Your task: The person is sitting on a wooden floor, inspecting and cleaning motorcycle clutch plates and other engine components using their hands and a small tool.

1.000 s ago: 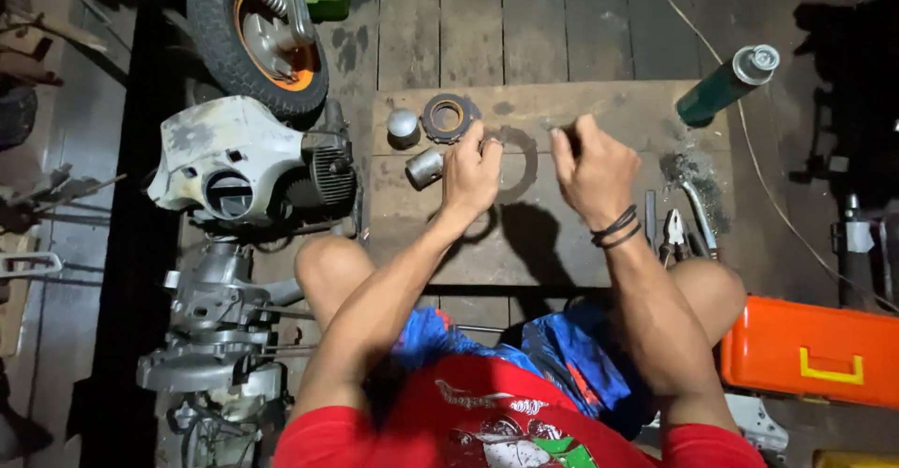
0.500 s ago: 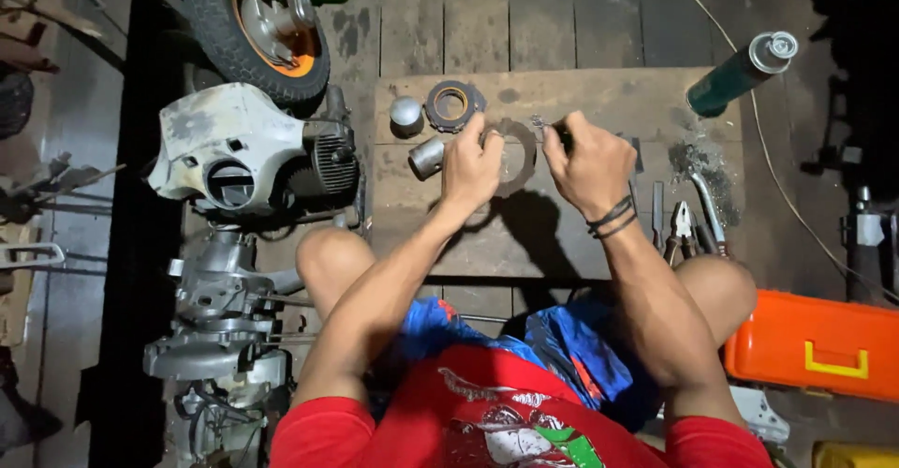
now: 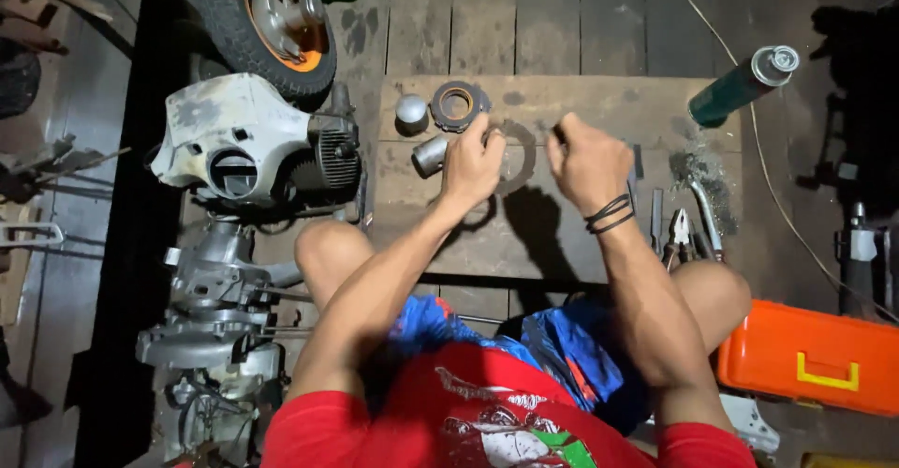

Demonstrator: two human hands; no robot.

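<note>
- A flat rectangular wooden work board (image 3: pixel 562 234) is laid on a dark plank floor (image 3: pixel 552 18); all positions below are referred to this board.
- The left hand (image 3: pixel 471 161) is held over the board's upper middle, fingers curled on the rim of a thin dark metal ring (image 3: pixel 521 154) lying flat on the board; a closed grip on the ring is seen.
- The right hand (image 3: pixel 585 162) is closed in a fist just right of the ring, around a small dark tool tip (image 3: pixel 559 134); what kind of tool cannot be told.
- At the board's upper left are a round grey cap (image 3: pixel 411 110), a dark toothed disc with an orange centre (image 3: pixel 457 103), and a short silver cylinder (image 3: pixel 430 154).
- On the right edge lie pliers (image 3: pixel 677 234).
- Beyond the upper right corner lies a green spray can (image 3: pixel 742 86).
- Left of the board stand a grey engine housing (image 3: pixel 245 140) and a tyred wheel (image 3: pixel 272 23).
- Lower right of the board sits an orange plastic toolbox (image 3: pixel 813 356).
</note>
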